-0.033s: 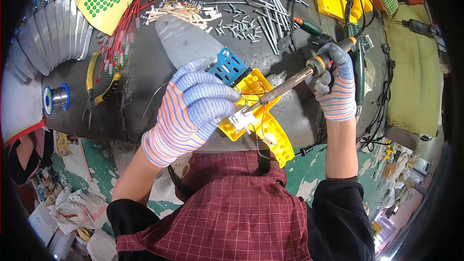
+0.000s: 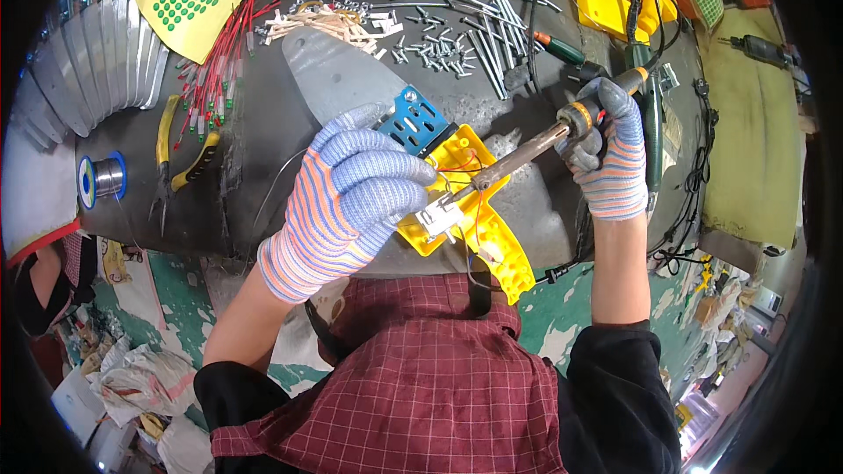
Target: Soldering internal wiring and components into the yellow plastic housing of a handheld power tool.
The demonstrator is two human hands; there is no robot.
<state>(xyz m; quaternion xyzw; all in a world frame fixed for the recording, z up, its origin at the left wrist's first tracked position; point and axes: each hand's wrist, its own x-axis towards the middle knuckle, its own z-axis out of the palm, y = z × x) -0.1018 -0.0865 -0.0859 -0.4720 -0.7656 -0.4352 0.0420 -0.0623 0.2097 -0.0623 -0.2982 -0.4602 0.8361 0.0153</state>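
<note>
My right hand (image 2: 601, 149), in a striped knit glove, is closed around a soldering iron (image 2: 527, 156). The iron slants down to the left, its tip at a small white-and-metal switch (image 2: 436, 218). My gloved left hand (image 2: 356, 184) pinches that switch; fingers hide part of it, and whether the tip touches it I cannot tell. Beneath lies an open yellow plastic tool housing (image 2: 502, 256) with thin red wires (image 2: 477, 211) inside. A blue slotted metal plate (image 2: 413, 120) and a grey blade-shaped plate (image 2: 338, 75) extend from the housing's far end.
Pliers with yellow handles (image 2: 163, 136) and a solder spool (image 2: 104, 180) lie at left. Red wires with small lamps (image 2: 213, 88), loose screws (image 2: 439, 51) and long bolts (image 2: 499, 44) cover the far side. Black cables (image 2: 694, 184) run down the right edge.
</note>
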